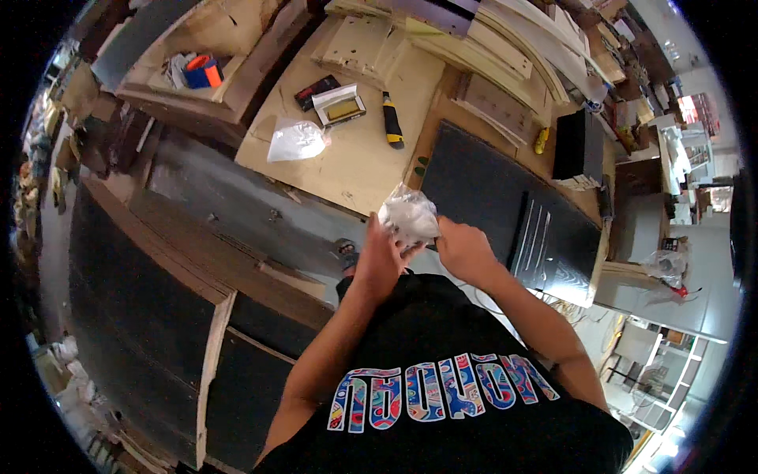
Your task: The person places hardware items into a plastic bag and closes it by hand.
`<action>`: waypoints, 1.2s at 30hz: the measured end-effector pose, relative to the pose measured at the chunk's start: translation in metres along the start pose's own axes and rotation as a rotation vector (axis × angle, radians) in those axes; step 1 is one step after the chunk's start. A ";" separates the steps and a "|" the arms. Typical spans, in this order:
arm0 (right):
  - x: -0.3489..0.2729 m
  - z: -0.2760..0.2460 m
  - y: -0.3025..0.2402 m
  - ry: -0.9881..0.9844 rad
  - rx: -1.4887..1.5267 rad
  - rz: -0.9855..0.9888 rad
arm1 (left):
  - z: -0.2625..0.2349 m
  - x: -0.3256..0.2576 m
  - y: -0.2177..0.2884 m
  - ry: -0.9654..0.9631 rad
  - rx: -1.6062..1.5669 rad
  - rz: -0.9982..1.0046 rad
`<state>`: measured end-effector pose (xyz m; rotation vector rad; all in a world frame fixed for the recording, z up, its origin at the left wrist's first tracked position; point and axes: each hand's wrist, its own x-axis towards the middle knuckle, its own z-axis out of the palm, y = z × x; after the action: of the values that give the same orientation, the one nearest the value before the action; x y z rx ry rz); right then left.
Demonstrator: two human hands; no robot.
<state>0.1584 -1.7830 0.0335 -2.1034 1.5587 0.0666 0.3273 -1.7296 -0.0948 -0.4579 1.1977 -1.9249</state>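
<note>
Close in front of my body, a crinkled clear plastic bag (409, 215) is between my two hands. My left hand (380, 257) is closed around the bag's left and lower side. At its right edge, the curled fingers of my right hand (466, 251) pinch the plastic. Whitish shapes show through the film, but I cannot make out what they are. Beyond my hands, on the light wooden board, lie a second clear plastic bag (296, 141), an open small box (341, 107) with something yellowish inside, a dark small box (317, 92) and a black-and-yellow utility knife (392, 122).
Right of my hands lies a black panel (474, 170) with thin metal strips (534, 237). A black box (579, 148) and a yellow tool (542, 141) sit farther right. An orange-and-blue roll (203, 72) rests in a wooden cabinet at far left. Dark panels (142, 316) stand at my left.
</note>
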 end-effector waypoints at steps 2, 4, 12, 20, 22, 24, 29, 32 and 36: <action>0.022 0.012 0.008 0.069 0.072 -0.038 | 0.058 0.012 -0.034 0.337 1.120 0.408; 0.050 0.020 0.009 0.074 0.063 -0.058 | 0.059 0.023 0.009 0.382 1.294 0.441; 0.124 0.058 0.019 -0.059 -0.041 0.006 | 0.076 0.019 0.045 0.765 2.626 1.151; 0.128 0.054 0.021 -0.119 -0.041 0.022 | 0.070 0.042 0.048 0.806 2.810 1.233; 0.128 0.051 0.018 -0.141 -0.036 0.048 | 0.067 0.045 0.049 0.831 2.789 1.204; 0.127 0.049 0.016 -0.155 -0.050 0.069 | 0.065 0.048 0.045 0.840 2.789 1.225; 0.135 0.061 0.027 -0.141 -0.042 0.037 | 0.063 0.053 0.033 0.936 2.702 1.281; 0.135 0.065 0.030 -0.142 -0.045 0.001 | 0.062 0.053 0.036 0.933 2.695 1.204; 0.136 0.069 0.030 -0.157 -0.052 0.003 | 0.058 0.052 0.052 0.813 2.730 1.248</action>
<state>0.1953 -1.8795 -0.0830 -2.0817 1.4818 0.2693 0.3563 -1.8158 -0.1178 1.9190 -1.2533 -0.8145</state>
